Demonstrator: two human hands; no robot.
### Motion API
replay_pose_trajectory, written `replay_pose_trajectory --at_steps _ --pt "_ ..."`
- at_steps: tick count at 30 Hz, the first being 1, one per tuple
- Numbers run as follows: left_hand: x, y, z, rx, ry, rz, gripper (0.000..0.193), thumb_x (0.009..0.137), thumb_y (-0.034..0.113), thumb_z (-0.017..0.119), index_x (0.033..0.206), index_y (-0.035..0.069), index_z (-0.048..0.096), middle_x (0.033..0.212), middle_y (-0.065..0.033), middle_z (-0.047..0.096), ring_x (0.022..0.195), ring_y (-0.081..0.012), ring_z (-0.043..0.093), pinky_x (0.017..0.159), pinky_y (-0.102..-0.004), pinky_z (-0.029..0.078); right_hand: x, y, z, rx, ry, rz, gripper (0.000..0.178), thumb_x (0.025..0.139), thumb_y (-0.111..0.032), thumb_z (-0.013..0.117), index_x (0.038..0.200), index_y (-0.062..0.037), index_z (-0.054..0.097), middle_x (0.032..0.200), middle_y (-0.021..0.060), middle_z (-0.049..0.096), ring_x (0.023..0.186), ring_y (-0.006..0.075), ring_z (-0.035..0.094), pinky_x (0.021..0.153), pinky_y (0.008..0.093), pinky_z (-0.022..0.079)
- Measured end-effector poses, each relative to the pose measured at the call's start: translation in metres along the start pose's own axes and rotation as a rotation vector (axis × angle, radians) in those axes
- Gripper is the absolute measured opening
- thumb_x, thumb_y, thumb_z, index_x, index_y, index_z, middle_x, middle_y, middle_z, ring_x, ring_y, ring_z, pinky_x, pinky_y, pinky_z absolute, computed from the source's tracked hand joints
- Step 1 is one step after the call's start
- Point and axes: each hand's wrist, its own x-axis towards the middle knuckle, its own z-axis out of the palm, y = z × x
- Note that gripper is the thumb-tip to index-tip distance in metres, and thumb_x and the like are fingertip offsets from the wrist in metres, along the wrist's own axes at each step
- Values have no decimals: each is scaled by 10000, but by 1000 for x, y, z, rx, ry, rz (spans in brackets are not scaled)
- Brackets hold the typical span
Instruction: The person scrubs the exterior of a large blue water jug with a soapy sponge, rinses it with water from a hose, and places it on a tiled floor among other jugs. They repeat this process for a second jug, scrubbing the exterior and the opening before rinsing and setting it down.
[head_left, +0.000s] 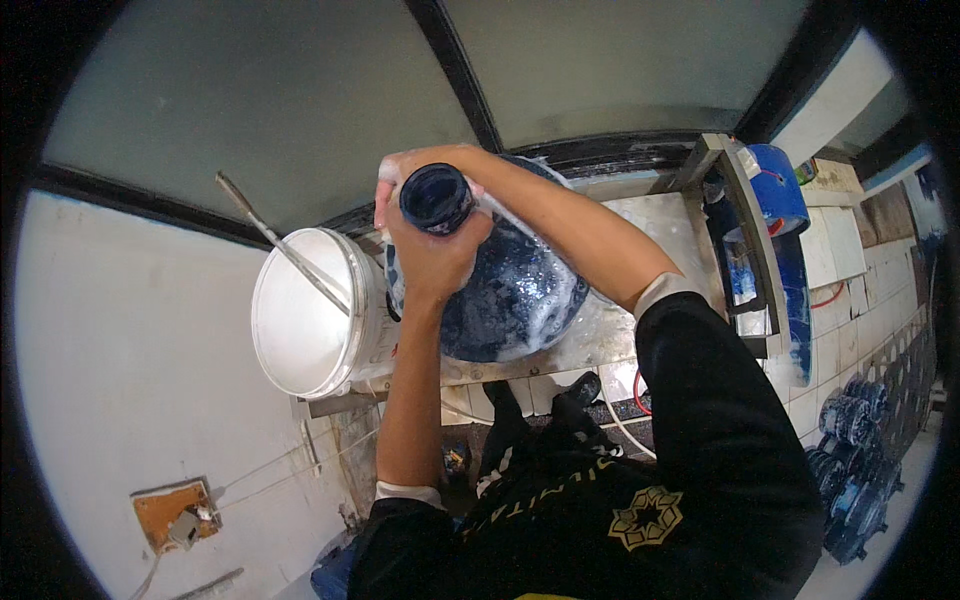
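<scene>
A large blue water jug (520,300), wet and streaked with white suds, is on the bench in front of me, its round open mouth pointing up toward me. My left hand (437,262) wraps the near side of its neck, thumb and fingers curled round. From the far side my right hand (418,160) closes about the same neck, with foam on its fingers. The right forearm crosses over the jug's body. Part of the right hand's fingers are hidden behind the neck and the left hand.
A white bucket (258,325) stands left of the jug, a stick (240,202) lying across it. The metal bench (650,225) has a raised frame (745,235) at its right. Beyond are a blue barrel (780,200) and several jugs (850,480) on the floor. Glass panels (290,110) rise behind.
</scene>
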Motion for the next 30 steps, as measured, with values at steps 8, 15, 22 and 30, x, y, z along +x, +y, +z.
replay_pose_trajectory --at_steps 8,15,22,30 --pt "-1 7 -5 -140 -131 -80 318 728 74 741 1023 22 634 947 -27 659 860 -101 614 803 -257 481 -76 -2 13 -7 581 -269 381 806 -160 569 1146 -4 643 1014 143 695 945 229 659 854 350 489" --pt "30 6 -27 -209 -597 -206 392 674 205 830 991 45 663 939 -37 673 879 -125 609 828 -289 480 -159 -44 100 -446 1159 236 373 868 -102 539 1233 -25 543 1217 206 585 1105 372 572 946 424 449" --pt "63 -17 -32 -167 -1003 -82 433 710 198 822 1072 37 648 1072 -49 664 1019 -155 593 942 -307 446 -131 -107 202 -717 1269 395 608 734 92 584 1319 -38 486 1308 204 533 1220 370 508 1043 422 395" --pt "73 -12 -47 -7 -1061 -133 507 651 272 828 1078 67 647 1044 -65 675 951 -160 604 892 -312 468 7 -103 178 -809 831 465 365 787 -151 567 1128 -28 610 1122 168 624 1044 317 606 935 429 470"
